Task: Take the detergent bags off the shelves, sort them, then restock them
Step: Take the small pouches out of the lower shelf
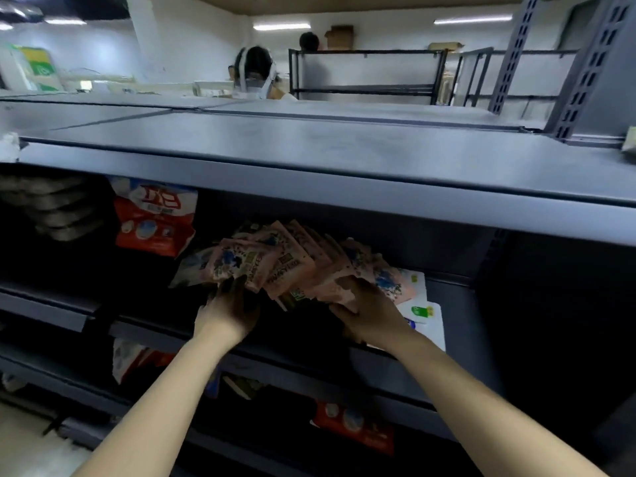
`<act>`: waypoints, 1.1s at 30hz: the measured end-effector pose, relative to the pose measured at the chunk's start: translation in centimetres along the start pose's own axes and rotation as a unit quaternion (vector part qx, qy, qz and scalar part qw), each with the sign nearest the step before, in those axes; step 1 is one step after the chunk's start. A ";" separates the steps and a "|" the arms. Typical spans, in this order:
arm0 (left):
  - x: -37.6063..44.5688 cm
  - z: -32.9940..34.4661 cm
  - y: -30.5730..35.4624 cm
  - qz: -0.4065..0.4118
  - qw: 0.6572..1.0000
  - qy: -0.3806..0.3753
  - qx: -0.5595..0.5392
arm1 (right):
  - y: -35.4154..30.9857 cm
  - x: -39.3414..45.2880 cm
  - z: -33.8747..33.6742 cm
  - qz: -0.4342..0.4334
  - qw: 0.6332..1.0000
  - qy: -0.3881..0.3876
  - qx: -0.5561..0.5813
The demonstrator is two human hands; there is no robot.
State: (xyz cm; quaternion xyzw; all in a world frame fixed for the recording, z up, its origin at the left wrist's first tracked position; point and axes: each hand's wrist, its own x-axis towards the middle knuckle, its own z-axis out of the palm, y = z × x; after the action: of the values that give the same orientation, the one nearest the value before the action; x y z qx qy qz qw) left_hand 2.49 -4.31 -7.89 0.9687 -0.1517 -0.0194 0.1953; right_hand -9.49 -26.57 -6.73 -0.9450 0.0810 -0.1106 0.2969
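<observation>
Both hands are in the second tier of the grey metal shelving unit [309, 187], working a fanned stack of pink printed detergent pouches [292, 263] that lies on that tier, leaning back and spread left to right. Left hand [229, 313] is at the stack's left end, fingers curled up onto the lower edges of the leftmost pouches; looks like a loose grip, thumb hidden, so can't tell how firm. Right hand [368, 309] is at the stack's right end, palm down, fingers spread flat over the right-hand pouches, pressing on them rather than closed around them. Just right of the stack, partly under it, lie flat white packs with green labels [425, 309], on the same tier. Left of the stack, a red-and-white detergent bag [155, 218] stands upright, clear of the pink pouches. Tier below: more red-and-white bags [354, 426], dim and blurred. Behind the unit, another person [256, 75] stands.
</observation>
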 end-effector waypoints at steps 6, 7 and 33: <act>6.4 0.7 -3.6 0.102 0.994 -0.024 0.016 | -3.1 4.9 3.3 0.047 0.999 0.014 0.015; 7.4 0.8 -4.3 0.118 0.993 -0.021 0.016 | -3.6 5.6 3.8 0.053 0.998 0.020 0.022; 11.0 -0.9 -7.4 0.439 0.894 0.083 0.044 | -6.8 3.9 4.5 0.292 0.894 0.339 0.038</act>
State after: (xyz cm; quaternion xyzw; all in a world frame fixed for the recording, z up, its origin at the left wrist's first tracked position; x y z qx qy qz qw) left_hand 15.15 -0.82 -9.67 0.8094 -0.5451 0.1558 0.1529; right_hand -4.01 -19.47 -5.73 -0.7721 0.4448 -0.3355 0.3057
